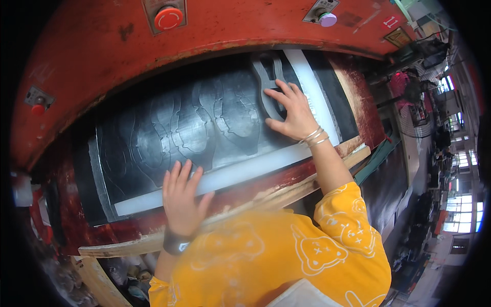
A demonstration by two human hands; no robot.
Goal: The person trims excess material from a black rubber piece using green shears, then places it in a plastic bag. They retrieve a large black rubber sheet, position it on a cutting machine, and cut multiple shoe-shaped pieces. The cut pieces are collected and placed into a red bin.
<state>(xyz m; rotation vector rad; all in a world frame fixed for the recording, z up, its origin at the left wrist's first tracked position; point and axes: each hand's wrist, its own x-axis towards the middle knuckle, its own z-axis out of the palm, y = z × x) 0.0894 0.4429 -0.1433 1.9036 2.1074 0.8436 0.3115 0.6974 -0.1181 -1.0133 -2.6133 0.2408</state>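
Observation:
A black sheet [232, 148] lies on the machine bed, with several sole-shaped outlines cut or pressed into its shiny face. At its right end sits a grey metal cutting die [264, 71], a long curved frame with a crossbar. My right hand [294, 110] grips this die, fingertips and thumb curled on its frame; part of the frame is hidden under the hand. My left hand [183, 202] rests with spread fingers at the sheet's near edge, over a white strip [240, 171], and holds nothing.
Above the bed is the red machine body [97, 56], with a red push button [169, 19] and a pale purple knob [327, 19]. A wooden rail [123, 247] runs along the near side. A second white strip [313, 94] borders the right side.

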